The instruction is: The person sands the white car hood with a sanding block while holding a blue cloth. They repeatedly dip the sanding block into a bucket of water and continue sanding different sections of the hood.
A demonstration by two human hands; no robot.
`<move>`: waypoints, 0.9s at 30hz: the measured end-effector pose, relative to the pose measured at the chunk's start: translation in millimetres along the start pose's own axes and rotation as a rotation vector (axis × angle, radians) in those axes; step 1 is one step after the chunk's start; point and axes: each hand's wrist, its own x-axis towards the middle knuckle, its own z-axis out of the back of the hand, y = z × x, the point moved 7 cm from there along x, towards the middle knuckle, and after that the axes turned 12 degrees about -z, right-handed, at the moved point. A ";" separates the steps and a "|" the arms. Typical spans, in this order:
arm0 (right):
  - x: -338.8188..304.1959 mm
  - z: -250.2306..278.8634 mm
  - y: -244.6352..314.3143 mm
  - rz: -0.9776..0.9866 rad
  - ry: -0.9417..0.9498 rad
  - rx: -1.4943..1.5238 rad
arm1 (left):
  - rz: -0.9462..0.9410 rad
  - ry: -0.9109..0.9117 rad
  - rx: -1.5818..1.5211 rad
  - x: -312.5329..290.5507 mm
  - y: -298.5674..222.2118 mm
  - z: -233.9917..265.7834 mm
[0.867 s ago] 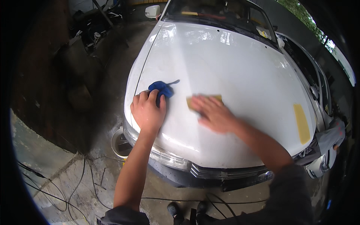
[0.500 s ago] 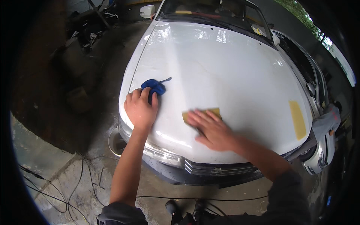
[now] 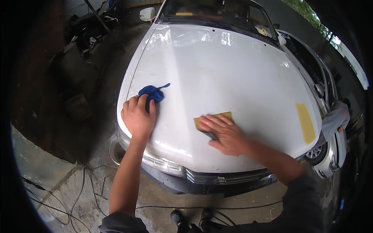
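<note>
My left hand (image 3: 138, 119) rests on the front left corner of a white car hood (image 3: 233, 70), fingers curled over a bunched blue cloth (image 3: 153, 93). A thin tail of the cloth sticks out to the right. Nearer the middle of the hood's front, my right hand (image 3: 225, 136) presses a yellow-brown sheet of sandpaper (image 3: 202, 122) against the paint, fingers laid across it. A grey patch shows below the sheet under the palm; what it is I cannot make out. A yellow strip (image 3: 305, 124) of similar colour lies on the hood's right side.
The car's grille (image 3: 225, 178) and headlight (image 3: 163, 165) are just below my forearms. A pale bucket (image 3: 115, 151) stands by the front left corner. Black cables (image 3: 210, 207) cross the floor near my shoes. At right, a person in grey (image 3: 336, 120) is beside another car (image 3: 330, 155).
My right hand and the sandpaper have slid a little to the right over the hood. My left hand stays on the cloth. The whole view has shifted slightly.
</note>
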 end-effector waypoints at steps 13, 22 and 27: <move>17.3 -1.8 -17.3 -0.015 -0.061 -0.002 | -0.039 -0.032 0.024 1.8 -0.5 -0.8; 125.7 39.9 -154.0 -0.408 -0.276 0.031 | -0.068 -0.042 -0.049 17.1 -33.6 -11.4; 14.6 7.7 -25.1 -0.036 -0.076 0.067 | -0.034 -0.020 0.026 1.7 -0.2 -3.1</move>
